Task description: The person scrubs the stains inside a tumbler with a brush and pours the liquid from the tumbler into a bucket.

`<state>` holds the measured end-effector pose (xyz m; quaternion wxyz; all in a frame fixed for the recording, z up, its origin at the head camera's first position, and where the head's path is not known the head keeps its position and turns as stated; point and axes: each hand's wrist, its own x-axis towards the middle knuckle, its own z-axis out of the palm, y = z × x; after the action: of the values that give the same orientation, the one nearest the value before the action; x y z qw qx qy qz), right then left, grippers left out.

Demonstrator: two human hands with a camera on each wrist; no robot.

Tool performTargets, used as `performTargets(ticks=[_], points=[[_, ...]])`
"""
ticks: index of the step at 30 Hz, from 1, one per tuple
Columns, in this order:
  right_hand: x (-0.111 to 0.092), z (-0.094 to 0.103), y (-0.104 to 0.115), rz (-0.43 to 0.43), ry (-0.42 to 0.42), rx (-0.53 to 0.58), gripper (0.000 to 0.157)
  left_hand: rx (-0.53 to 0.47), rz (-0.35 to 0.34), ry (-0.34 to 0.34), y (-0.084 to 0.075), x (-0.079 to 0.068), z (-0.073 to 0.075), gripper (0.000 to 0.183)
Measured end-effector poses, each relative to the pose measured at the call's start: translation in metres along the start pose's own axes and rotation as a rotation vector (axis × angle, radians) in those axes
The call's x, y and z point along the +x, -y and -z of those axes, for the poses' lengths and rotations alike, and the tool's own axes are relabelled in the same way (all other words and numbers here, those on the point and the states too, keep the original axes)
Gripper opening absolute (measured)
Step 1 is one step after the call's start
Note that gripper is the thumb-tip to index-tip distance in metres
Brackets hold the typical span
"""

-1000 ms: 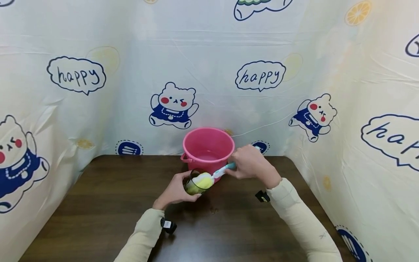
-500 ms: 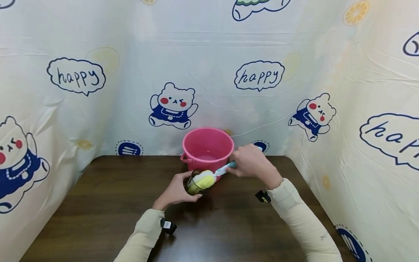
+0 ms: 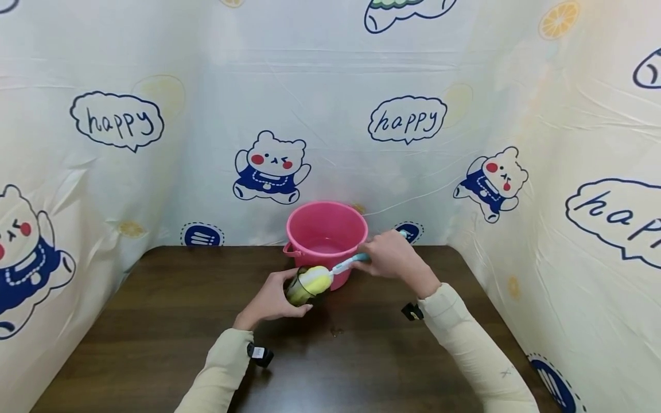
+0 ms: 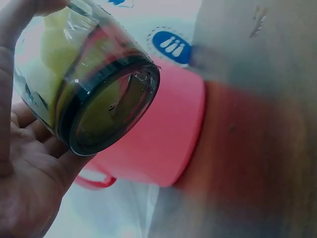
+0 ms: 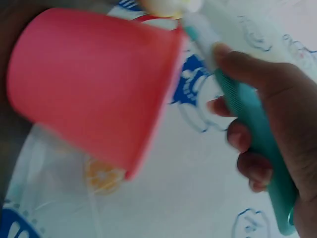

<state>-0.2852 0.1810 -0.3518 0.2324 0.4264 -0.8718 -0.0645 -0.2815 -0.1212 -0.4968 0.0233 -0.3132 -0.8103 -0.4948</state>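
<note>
- My left hand [image 3: 269,298] is gripping the glass [image 4: 101,91], thumb and fingers curling round its side; my right hand [image 3: 389,255] is wrapping its fingers round the handle [image 5: 257,134] of the brush.
- I am judging the step as scrubbing the glass's inside, so I should be holding the glass firm while turning the sponge [image 3: 317,280] against the wall.
- I should be lining the handle up with the glass's mouth, so that the neck is not prying at the rim, and gripping evenly in case the glass is slippery.
- The glass is sitting within my left grip, tilting its mouth towards my right hand; the sponge is resting partly inside, partly past the rim.
- Both are hanging above the table [image 3: 155,321], in front of the bucket [image 5: 94,84], which is standing near the middle of the far edge.
</note>
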Motion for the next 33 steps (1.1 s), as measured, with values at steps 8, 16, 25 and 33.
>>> performTargets(ticks=[8, 16, 25, 33], points=[[-0.008, -0.021, -0.001, 0.191, -0.139, -0.076, 0.036, 0.024, 0.032, 0.029, -0.001, 0.0, 0.001, 0.068], [-0.003, -0.019, 0.002, 0.111, -0.099, -0.077, 0.035, 0.044, 0.04, 0.035, -0.001, -0.004, -0.001, 0.067], [-0.006, -0.033, -0.003, 0.26, -0.258, -0.152, 0.035, 0.049, 0.059, 0.044, -0.001, -0.004, 0.003, 0.065], [-0.006, -0.032, -0.006, 0.225, -0.228, -0.084, 0.031, 0.041, 0.041, 0.054, -0.001, -0.001, 0.008, 0.068]])
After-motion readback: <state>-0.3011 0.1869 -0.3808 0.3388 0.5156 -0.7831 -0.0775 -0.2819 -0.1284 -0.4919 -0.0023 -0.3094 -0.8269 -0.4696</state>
